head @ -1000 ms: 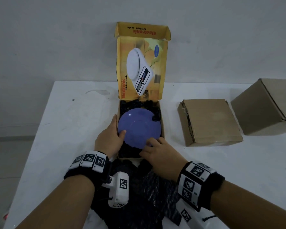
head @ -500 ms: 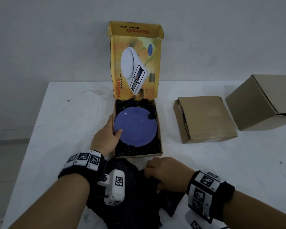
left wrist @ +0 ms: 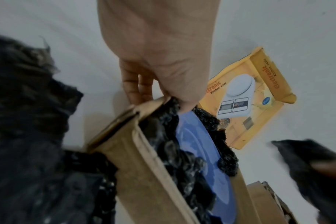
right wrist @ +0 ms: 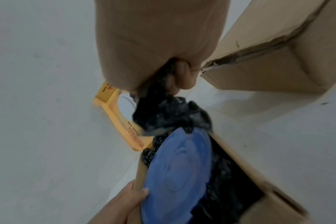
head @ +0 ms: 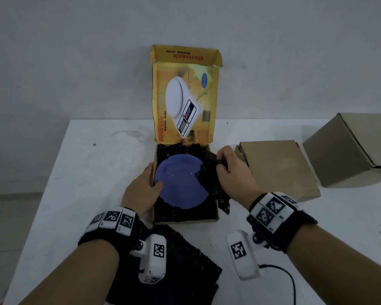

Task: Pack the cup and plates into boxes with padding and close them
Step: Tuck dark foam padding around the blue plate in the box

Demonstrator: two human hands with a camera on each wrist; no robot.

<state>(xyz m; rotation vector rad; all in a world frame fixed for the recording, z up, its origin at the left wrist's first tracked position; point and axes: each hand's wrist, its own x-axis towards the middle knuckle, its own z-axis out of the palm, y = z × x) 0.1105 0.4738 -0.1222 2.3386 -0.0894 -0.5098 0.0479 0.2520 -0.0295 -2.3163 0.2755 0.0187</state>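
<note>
A blue plate (head: pixel 178 183) lies in the open yellow kitchen-scale box (head: pixel 185 220) on black bubble-wrap padding. The box lid (head: pixel 185 102) stands upright at the back. My left hand (head: pixel 141 190) grips the box's left wall, fingers outside and thumb resting on the plate's rim (left wrist: pixel 197 151). My right hand (head: pixel 231 170) pinches a piece of black padding (head: pixel 211 172) that hangs over the plate's right edge and the box's right wall. In the right wrist view the fingers (right wrist: pixel 175 78) are curled round this padding (right wrist: pixel 163 112) above the plate (right wrist: pixel 178 174).
Another black padding sheet (head: pixel 185 260) lies on the white table in front of the box. A flat brown cardboard box (head: pixel 277 170) sits just right of my right hand. A taller brown box (head: pixel 356 150) stands at the far right. A wall is close behind.
My right hand left the plate's front edge, picked up a piece of black padding from the table and carried it to the box's right side. The left hand stayed on the box.
</note>
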